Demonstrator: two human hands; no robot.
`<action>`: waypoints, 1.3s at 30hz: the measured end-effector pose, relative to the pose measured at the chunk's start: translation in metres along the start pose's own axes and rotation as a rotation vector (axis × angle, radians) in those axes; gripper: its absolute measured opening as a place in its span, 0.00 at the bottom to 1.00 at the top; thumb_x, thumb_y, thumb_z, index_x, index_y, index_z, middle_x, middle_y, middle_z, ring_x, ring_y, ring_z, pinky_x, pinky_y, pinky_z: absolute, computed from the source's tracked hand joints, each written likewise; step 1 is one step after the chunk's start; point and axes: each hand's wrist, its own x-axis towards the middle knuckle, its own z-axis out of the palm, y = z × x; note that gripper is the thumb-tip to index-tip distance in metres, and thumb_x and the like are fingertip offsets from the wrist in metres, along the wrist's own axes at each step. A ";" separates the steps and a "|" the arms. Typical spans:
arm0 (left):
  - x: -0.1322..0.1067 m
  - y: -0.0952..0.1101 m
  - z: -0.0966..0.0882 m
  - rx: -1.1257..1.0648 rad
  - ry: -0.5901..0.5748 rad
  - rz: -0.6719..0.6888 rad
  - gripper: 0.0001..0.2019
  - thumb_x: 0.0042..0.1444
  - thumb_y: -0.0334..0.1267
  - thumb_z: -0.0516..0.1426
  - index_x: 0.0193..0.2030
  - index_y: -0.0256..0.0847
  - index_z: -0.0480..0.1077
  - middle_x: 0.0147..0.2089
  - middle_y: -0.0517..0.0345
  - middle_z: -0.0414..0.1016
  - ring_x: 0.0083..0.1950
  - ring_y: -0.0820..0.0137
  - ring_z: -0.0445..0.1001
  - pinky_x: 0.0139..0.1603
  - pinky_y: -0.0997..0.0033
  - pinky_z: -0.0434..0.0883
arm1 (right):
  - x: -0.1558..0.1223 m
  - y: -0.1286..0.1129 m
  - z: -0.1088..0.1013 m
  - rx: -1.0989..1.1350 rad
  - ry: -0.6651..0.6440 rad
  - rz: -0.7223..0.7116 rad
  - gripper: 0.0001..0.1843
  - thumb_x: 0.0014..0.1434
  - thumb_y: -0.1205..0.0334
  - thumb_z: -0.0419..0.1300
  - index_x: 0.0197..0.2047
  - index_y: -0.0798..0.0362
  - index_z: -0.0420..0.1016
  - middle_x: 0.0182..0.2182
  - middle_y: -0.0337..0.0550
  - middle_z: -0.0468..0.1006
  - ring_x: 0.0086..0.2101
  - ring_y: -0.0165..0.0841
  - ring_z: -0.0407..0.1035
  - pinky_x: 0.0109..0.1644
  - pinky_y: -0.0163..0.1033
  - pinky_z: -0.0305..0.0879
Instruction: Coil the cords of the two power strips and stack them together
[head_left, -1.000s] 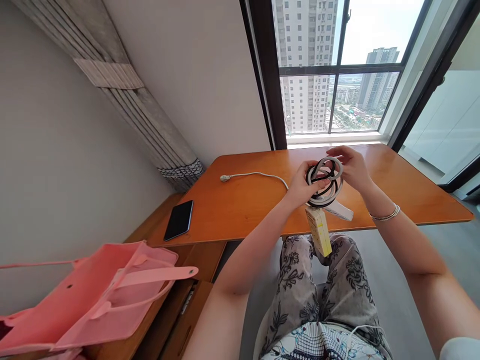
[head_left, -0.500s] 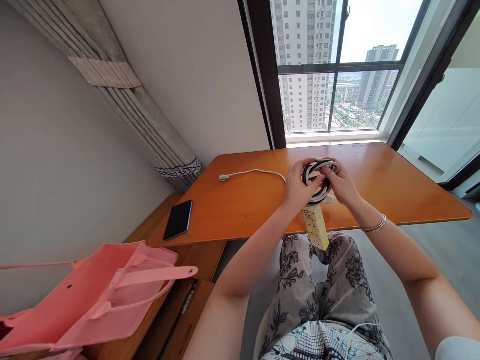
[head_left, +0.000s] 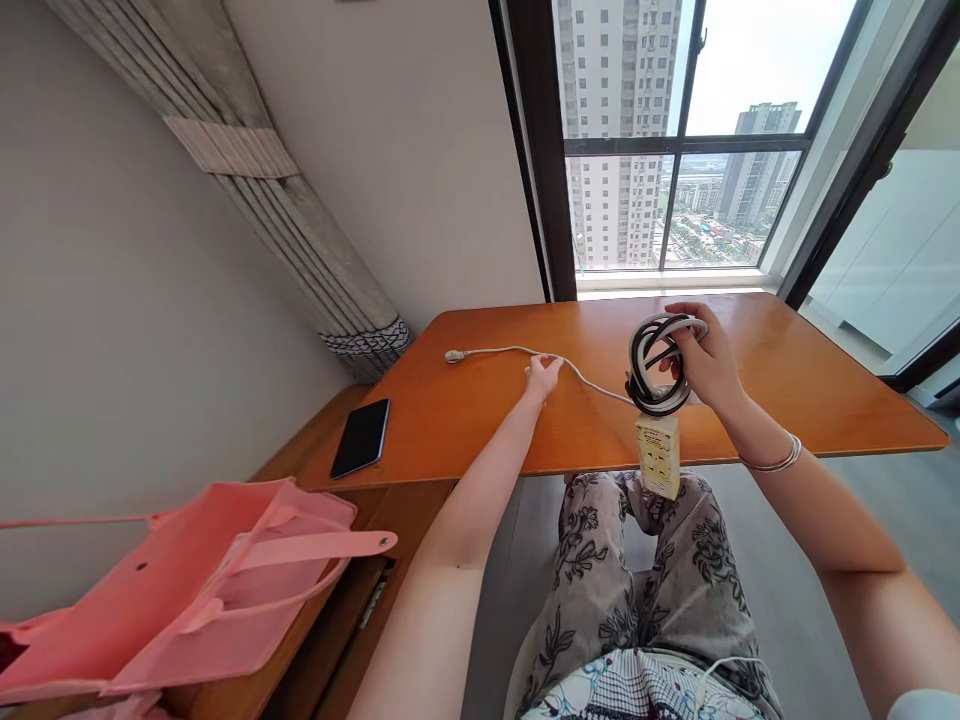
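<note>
My right hand (head_left: 703,358) grips a coil of black and white cable (head_left: 643,375), held up over the front part of the table. Below the coil hangs a yellowish power strip (head_left: 658,458) with several sockets, its lower end past the table's edge. A loose length of white cord (head_left: 600,387) runs from the coil to the left across the wood and ends in a white plug (head_left: 454,356). My left hand (head_left: 543,376) has its fingers closed on this cord, partway between plug and coil.
A dark phone (head_left: 360,438) lies at the left end of the orange-brown wooden table (head_left: 465,440). Nearer on the left, an open pink bag (head_left: 225,590) stands on a wooden surface. A curtain (head_left: 247,150) hangs left and a window (head_left: 679,145) is behind the table.
My left hand has let go of the coil, moved left and taken hold of the loose cord. My right hand has shifted slightly right with the coil and power strip.
</note>
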 end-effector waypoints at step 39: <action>-0.083 0.095 -0.048 -0.234 -0.464 0.575 0.16 0.50 0.28 0.52 0.44 0.38 0.74 0.35 0.58 0.75 0.35 0.70 0.76 0.45 0.64 0.74 | 0.024 0.000 -0.002 -0.051 -0.047 0.038 0.06 0.57 0.62 0.65 0.38 0.53 0.76 0.24 0.35 0.76 0.19 0.24 0.67 0.18 0.27 0.59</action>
